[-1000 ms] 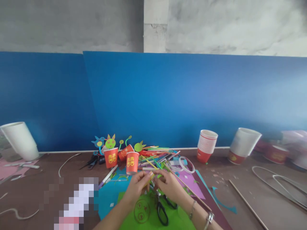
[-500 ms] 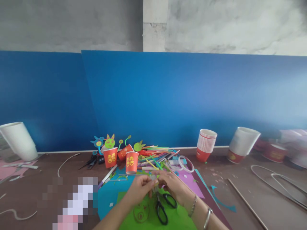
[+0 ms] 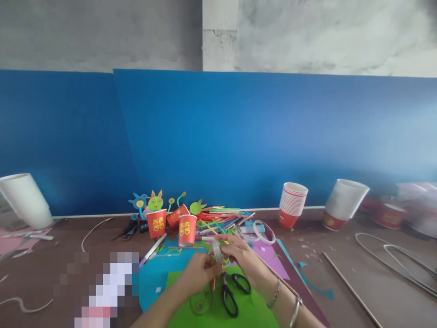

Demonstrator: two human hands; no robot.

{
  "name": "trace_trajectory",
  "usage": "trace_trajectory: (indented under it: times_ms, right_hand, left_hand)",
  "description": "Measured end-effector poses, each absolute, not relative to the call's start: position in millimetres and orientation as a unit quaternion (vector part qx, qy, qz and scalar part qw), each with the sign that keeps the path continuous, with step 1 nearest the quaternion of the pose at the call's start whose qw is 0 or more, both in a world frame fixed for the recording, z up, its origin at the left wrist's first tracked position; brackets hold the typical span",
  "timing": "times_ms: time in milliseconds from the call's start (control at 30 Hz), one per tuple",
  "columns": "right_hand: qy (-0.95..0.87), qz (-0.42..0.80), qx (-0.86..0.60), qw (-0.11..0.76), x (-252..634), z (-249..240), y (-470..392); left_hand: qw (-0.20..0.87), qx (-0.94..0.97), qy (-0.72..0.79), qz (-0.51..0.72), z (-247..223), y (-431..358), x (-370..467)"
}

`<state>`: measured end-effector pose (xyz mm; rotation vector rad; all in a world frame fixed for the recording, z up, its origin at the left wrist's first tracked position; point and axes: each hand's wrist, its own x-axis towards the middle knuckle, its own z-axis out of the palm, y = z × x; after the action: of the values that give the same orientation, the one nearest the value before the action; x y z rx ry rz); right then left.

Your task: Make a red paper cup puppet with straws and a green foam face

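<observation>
My left hand pinches the lower end of a small whitish strip with faint lines; its exact kind is unclear. On the strip's other side, the curled fingers of my right hand touch its upper part, and a bracelet and bangle circle that wrist. Just below both hands, black-handled scissors lie on a green paper sheet, their blades partly hidden. A face drawing on the green sheet is half covered by my left forearm. Blue paper lies underneath.
Beyond my hands stand red paper cups with cut-paper animal heads. Beside them is a heap of coloured straws and pens and tape rolls. Cup stacks stand right; a thin stick lies on the brown table.
The whitish strip now stands more upright and shows more between my hands. My right fingers have lifted slightly and spread around its upper part. The scissors remain in place.
</observation>
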<state>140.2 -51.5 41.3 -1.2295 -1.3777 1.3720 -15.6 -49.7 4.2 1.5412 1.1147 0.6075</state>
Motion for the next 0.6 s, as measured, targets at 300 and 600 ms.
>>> trace_trajectory:
  times_ms: [300, 600]
  right_hand:
    - [-0.652, 0.492, -0.411, 0.405, 139.2, 28.0, -46.2]
    - [-0.622, 0.533, -0.378, 0.432, 138.7, 17.8, -41.8]
  left_hand:
    - [0.534, 0.631, 0.464, 0.317, 5.6, -48.9, -10.8]
    - [0.677, 0.55, 0.43, 0.235, 8.6, -53.0, -20.1]
